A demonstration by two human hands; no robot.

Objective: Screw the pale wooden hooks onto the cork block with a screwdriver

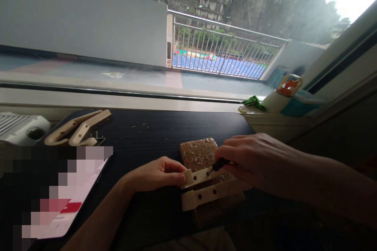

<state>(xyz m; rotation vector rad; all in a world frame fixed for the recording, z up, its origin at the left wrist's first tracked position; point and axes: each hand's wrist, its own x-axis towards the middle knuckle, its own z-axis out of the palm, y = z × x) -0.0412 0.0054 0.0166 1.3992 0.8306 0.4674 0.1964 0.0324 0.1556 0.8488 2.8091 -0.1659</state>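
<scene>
Two pale wooden pieces with drilled holes lie across a brown block (pixel 196 155) that looks wrapped in shiny clear film. My left hand (pixel 160 174) pinches the blocky end of the upper wooden piece (pixel 202 176) between thumb and fingers. In my right hand (pixel 246 157) is a dark-handled screwdriver (pixel 219 164), its tip at a hole in that same piece. The lower wooden piece (pixel 207 196), with two holes showing, rests just nearer to me, its right end under my right hand's shadow.
More curved wooden pieces (pixel 81 129) and thin metal screws (pixel 100 138) lie at the left of the dark table (pixel 141 133). Nearby are a white device (pixel 25 127) and a partly pixelated screen (pixel 79 188). A bottle (pixel 278 100) and green cloth (pixel 253 102) sit on the windowsill.
</scene>
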